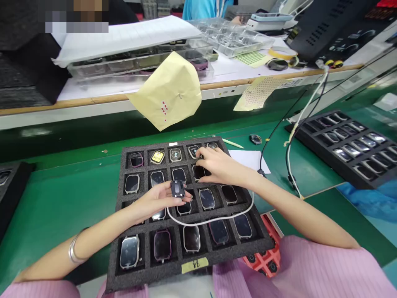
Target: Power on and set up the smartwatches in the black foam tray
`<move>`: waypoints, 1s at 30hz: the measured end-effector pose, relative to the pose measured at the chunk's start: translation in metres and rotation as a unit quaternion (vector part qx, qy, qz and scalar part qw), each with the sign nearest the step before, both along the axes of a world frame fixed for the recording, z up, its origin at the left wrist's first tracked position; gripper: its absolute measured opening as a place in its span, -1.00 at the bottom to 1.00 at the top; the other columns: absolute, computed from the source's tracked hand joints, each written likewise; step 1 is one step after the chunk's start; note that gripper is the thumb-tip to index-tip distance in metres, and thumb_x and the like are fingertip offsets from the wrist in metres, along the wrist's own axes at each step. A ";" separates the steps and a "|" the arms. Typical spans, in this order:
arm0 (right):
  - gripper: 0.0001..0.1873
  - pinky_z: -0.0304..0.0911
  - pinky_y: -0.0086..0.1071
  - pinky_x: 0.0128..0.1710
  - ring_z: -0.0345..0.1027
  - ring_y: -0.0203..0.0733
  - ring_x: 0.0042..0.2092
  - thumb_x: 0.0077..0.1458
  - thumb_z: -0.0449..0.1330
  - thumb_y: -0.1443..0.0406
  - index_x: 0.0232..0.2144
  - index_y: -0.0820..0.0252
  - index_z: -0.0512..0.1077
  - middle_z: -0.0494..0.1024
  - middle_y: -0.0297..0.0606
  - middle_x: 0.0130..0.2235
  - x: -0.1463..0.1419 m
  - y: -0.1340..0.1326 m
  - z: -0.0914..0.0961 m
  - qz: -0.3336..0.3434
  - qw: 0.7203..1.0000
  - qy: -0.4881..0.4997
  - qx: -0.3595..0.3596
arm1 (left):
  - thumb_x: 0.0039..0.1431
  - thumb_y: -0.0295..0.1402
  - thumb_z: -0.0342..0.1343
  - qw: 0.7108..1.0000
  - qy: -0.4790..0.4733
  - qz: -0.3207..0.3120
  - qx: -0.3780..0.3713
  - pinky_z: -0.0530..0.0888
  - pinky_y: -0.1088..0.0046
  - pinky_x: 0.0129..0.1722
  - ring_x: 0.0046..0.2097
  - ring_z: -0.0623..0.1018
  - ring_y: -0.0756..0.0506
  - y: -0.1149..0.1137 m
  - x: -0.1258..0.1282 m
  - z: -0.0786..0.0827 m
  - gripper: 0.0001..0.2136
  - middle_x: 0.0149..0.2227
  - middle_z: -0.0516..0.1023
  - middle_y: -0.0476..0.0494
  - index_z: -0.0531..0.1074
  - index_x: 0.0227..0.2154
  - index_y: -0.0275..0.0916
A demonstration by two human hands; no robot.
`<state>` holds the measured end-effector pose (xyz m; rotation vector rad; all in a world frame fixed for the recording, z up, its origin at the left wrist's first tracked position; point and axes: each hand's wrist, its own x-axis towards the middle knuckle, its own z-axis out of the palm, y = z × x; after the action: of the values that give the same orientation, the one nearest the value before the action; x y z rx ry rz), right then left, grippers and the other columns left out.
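In the head view, my left hand (167, 194) holds a small black square device (178, 189) on its fingertips, above the tray. A white cable (211, 222) runs from beside this hand across the tray to the right. My right hand (217, 165) reaches into a compartment in the second row, thumb and fingers curled around a smartwatch case (198, 172) with a dark screen. Both hands are over a black foam tray (194, 252) whose compartments hold several strapless smartwatches. One smartwatch (158, 157) in the back row has a lit yellow face.
Another foam tray of watches (356, 145) lies at right, and part of a black tray (12, 186) at left. A loose watch (255, 139) and a pale green pen (233, 143) lie behind. Clear plastic trays (139, 62) stand on the shelf. A red tray (269, 256) sits below.
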<state>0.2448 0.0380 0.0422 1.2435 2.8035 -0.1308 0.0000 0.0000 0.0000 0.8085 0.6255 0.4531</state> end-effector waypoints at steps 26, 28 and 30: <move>-0.69 0.44 -0.24 -0.34 0.47 -0.13 -0.34 0.19 0.17 0.22 -0.04 0.21 0.42 0.56 -0.20 -0.29 0.012 -0.021 -0.001 -0.225 0.881 0.399 -0.119 | -0.04 -0.48 0.34 1.000 -0.019 -0.011 0.014 0.30 0.09 0.15 0.03 0.53 -0.22 0.003 -0.003 -0.006 -0.52 -0.01 0.55 -0.37 0.39 -0.02 -0.30; -0.66 0.48 -0.27 -0.35 0.49 -0.16 -0.33 0.12 0.25 0.17 -0.07 0.19 0.47 0.58 -0.21 -0.25 0.007 -0.023 0.004 -0.260 0.799 0.498 -0.215 | -0.07 -0.49 0.36 1.000 -0.022 -0.010 0.009 0.30 0.09 0.15 0.02 0.54 -0.22 0.003 -0.003 -0.006 -0.53 -0.03 0.56 -0.35 0.40 -0.04 -0.30; -0.68 0.49 -0.28 -0.31 0.51 -0.17 -0.33 0.05 0.31 0.17 -0.15 0.20 0.53 0.61 -0.21 -0.23 -0.002 -0.026 0.006 -0.267 0.741 0.531 -0.313 | -0.09 -0.50 0.37 1.000 -0.025 -0.007 0.005 0.31 0.10 0.14 0.02 0.54 -0.23 0.002 -0.002 -0.008 -0.54 -0.05 0.57 -0.34 0.42 -0.07 -0.31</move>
<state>0.2432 0.0116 0.0477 2.0829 2.3473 -2.2145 -0.0025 0.0025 -0.0078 0.8078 0.5713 0.4618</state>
